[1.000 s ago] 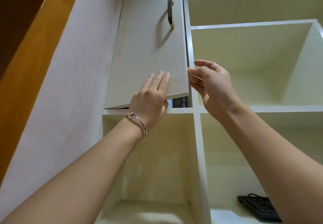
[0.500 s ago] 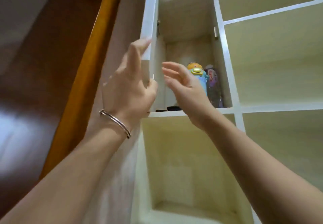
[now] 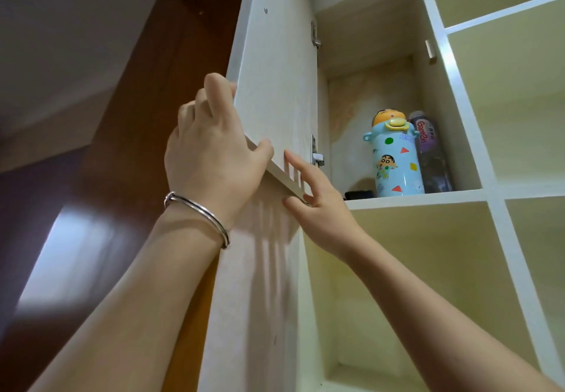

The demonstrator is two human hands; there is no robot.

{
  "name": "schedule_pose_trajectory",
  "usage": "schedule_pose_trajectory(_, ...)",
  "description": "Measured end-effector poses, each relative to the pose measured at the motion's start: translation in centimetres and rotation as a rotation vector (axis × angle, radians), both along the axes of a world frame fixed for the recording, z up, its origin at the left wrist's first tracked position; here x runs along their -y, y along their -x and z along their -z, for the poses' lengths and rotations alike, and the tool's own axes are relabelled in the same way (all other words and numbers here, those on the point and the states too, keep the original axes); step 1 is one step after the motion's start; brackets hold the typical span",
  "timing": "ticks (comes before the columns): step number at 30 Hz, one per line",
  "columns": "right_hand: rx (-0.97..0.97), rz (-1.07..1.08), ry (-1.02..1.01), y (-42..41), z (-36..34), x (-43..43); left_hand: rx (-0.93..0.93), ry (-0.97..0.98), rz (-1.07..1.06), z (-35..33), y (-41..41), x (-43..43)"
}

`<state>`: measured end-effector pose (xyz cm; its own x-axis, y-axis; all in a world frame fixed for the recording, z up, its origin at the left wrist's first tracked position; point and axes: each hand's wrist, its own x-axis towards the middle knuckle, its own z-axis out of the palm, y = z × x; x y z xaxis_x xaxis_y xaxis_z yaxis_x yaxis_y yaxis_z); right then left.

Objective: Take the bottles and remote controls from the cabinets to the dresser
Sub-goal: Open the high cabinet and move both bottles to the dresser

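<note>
The cabinet door [image 3: 275,85] is swung wide open to the left. My left hand [image 3: 211,153] grips its lower outer corner, fingers over the edge, thumb under it. My right hand [image 3: 312,195] holds the door's bottom edge, thumb beneath and fingers partly hidden behind the panel. Inside the upper compartment stand a light-blue cartoon bottle [image 3: 394,159] with a yellow and orange lid and, right beside it, a dark purple bottle [image 3: 431,156]. A flat black object [image 3: 359,195], perhaps a remote, lies on the shelf left of them, mostly hidden.
White open compartments [image 3: 513,101] lie to the right and below [image 3: 397,284]. A brown wooden wardrobe [image 3: 116,146] stands at the left, close to the open door. A silver bangle [image 3: 198,214] sits on my left wrist.
The door went from nearly closed to fully open, swung left by my left hand. The two bottles came into sight. My right hand moved onto the door's bottom edge.
</note>
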<state>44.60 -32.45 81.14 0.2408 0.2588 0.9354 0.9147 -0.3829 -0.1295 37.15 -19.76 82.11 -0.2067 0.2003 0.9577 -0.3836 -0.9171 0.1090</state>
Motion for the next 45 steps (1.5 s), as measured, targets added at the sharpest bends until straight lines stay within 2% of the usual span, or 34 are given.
schedule_pose_trajectory(4,-0.004,0.045,0.012,0.3,0.0,0.2,0.000,-0.019,-0.079,0.7,0.0,0.6)
schedule_pose_trajectory(7,-0.029,0.074,0.055,0.4,-0.1,0.7,0.160,-0.080,-0.204,1.3,-0.1,1.7)
schedule_pose_trajectory(10,-0.086,0.109,0.089,0.4,-0.4,1.3,0.328,-0.208,-0.055,1.3,-0.2,4.4)
schedule_pose_trajectory(13,-0.056,0.216,0.107,0.2,-0.7,2.3,0.184,-0.275,0.206,0.4,0.1,7.0)
schedule_pose_trajectory(17,0.022,0.392,0.160,1.8,0.0,6.1,-0.081,-0.286,0.402,-2.5,-1.7,9.4)
schedule_pose_trajectory(21,0.117,0.458,-0.114,4.1,-0.3,11.3,-0.392,-0.192,0.672,-5.1,-4.5,12.8)
schedule_pose_trajectory(24,0.186,0.496,-0.234,5.9,-1.5,14.6,-0.639,-0.193,0.764,-6.7,-7.0,15.5)
schedule_pose_trajectory(30,0.121,0.614,-0.286,6.8,-5.1,17.1,-0.836,-0.074,0.931,-9.3,-11.4,18.4)
schedule_pose_trajectory(33,0.084,0.668,-0.255,6.3,-6.1,17.1,-0.897,-0.052,0.977,-9.9,-12.6,19.0)
schedule_pose_trajectory(39,0.049,0.719,-0.229,5.3,-6.7,16.7,-0.897,-0.031,1.084,-9.9,-13.5,19.4)
schedule_pose_trajectory(42,0.076,0.809,-0.197,4.9,-7.0,16.2,-0.850,-0.016,1.197,-9.9,-13.8,19.1)
schedule_pose_trajectory(45,0.078,0.880,-0.160,4.2,-7.7,15.4,-0.719,0.013,1.306,-10.1,-13.5,18.4)
